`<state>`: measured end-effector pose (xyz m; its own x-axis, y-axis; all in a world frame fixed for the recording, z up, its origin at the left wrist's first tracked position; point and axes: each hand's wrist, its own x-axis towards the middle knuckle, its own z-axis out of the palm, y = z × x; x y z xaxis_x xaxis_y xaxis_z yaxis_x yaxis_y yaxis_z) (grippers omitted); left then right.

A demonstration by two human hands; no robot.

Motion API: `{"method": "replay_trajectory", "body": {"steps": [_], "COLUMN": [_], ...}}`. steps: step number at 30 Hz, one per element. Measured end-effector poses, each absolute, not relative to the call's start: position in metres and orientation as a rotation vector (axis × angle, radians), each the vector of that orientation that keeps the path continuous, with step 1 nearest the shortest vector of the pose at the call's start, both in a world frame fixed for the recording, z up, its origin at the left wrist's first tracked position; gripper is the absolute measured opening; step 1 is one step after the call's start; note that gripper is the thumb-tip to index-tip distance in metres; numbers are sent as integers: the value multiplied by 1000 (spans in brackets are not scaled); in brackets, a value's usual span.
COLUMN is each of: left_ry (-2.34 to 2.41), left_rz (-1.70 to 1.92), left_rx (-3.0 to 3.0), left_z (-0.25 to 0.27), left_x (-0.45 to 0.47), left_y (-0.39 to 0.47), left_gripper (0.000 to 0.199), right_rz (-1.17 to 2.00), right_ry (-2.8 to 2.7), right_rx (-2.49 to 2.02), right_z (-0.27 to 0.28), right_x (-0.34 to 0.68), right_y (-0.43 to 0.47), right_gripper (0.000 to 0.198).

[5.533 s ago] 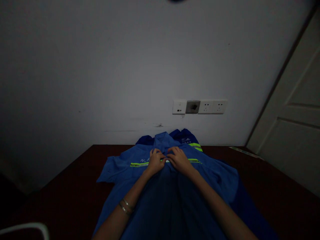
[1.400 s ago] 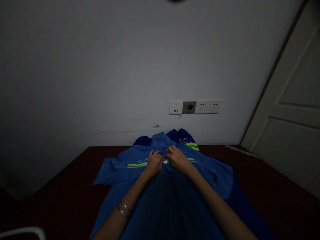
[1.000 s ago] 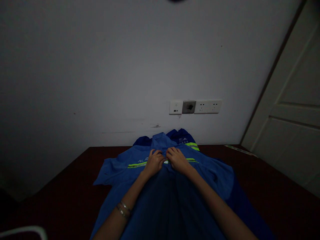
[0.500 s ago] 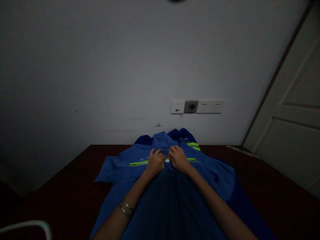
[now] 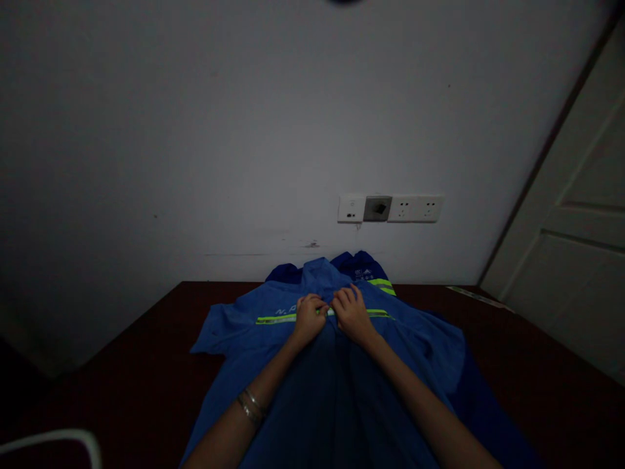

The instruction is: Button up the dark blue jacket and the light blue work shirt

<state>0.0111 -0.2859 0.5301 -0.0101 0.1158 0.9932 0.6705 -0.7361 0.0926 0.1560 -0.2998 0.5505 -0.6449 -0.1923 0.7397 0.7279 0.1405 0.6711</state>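
Note:
A blue work shirt (image 5: 244, 332) with a yellow-green reflective stripe across the chest lies spread on a dark red-brown table. At the middle of its front, on the stripe, my left hand (image 5: 310, 316) has its fingers curled and closed on the shirt's front edge. Close beside it, my right hand (image 5: 349, 312) pinches the cloth too, one finger slightly raised. The fingertips nearly meet, and whatever small fastening sits between them is hidden. Under the shirt, a darker blue garment (image 5: 364, 264) with a similar stripe sticks out at the collar end and on the right.
A grey-white wall (image 5: 244, 150) stands behind the table (image 5: 161, 326), with a row of sockets (image 5: 415, 208) on it. On the right is a pale panelled door (image 5: 586, 260). A thin strip (image 5: 478, 298) lies near the table's far right corner. A white curved bar (image 5: 58, 435) shows at lower left.
The view has shifted slightly. Both hands stay at the shirt's front; the left fingers have curled in more and a right finger has lifted a little.

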Motion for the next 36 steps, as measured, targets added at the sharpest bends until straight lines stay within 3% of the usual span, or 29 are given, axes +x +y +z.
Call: {"method": "replay_trajectory", "body": {"steps": [20, 28, 30, 36], "left_ry": [-674, -547, -553, -647], "left_rz": [-2378, -2151, -2088, -1926], "left_rx": [-2230, -2047, -2002, -1901], "left_z": [533, 534, 534, 533], "left_x": [12, 2, 2, 4], "left_y": [-268, -270, -273, -283], "left_gripper": [15, 13, 14, 15], "right_rz": [-1498, -670, -709, -1224], "right_ry": [-1642, -1542, -1578, -1900], "right_rx": [-362, -223, -243, -371], "right_z": [547, 569, 576, 571], "right_x": [159, 163, 167, 165], "right_y": [-291, -305, -310, -323], "right_gripper": [20, 19, 17, 13]}}
